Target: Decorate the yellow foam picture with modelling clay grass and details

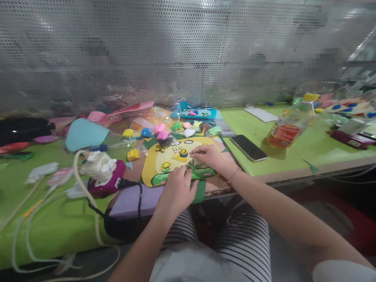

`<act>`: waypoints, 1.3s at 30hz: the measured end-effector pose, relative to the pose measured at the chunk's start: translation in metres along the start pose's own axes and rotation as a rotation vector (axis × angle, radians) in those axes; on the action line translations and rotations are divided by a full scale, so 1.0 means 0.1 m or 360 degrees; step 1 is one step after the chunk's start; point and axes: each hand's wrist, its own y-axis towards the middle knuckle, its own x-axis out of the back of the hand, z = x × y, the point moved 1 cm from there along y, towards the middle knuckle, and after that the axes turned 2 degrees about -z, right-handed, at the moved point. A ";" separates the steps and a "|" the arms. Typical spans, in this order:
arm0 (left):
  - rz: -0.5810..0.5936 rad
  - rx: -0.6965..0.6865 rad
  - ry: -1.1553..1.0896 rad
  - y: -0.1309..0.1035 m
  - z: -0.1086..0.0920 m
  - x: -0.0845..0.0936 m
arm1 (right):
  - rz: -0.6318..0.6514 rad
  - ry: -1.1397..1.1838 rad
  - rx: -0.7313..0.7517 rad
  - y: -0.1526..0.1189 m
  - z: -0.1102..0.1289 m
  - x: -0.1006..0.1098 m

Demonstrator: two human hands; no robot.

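Observation:
A yellow clay picture (152, 156) lies before me, with a raised bee-like figure (180, 153), a yellow flower (166, 166) and green grass along its lower edge. My left hand (180, 188) rests on the lower edge of the picture, fingers lying on it and thumb apart. Over its right part my right hand (209, 157) is closed in a pinch, the fingertips just right of the bee-like figure and above dark green leaves (195, 166). Whatever the pinch holds, if anything, is too small to make out. Several wrapped clay lumps (160, 131) lie behind the picture.
A phone (249, 148) and a bottle of orange liquid (286, 131) stand to the right. On the left are a purple box (107, 180), cables (76, 164) and a lilac case (132, 201). A blue picture (199, 112) lies behind, before a perforated metal panel (176, 51).

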 end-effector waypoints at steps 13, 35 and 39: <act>0.0005 0.0016 -0.0008 0.00 0.01 -0.02 | 0.0019 0.0009 -0.0003 -0.01 0.00 -0.02; 0.0064 0.0033 -0.0011 0.00 -0.02 0.03 | 0.0048 -0.0073 -0.0050 0.10 0.00 -0.05; 0.0069 0.0013 -0.0012 0.00 -0.01 0.01 | 0.0063 -0.0087 -0.0075 0.07 -0.03 -0.04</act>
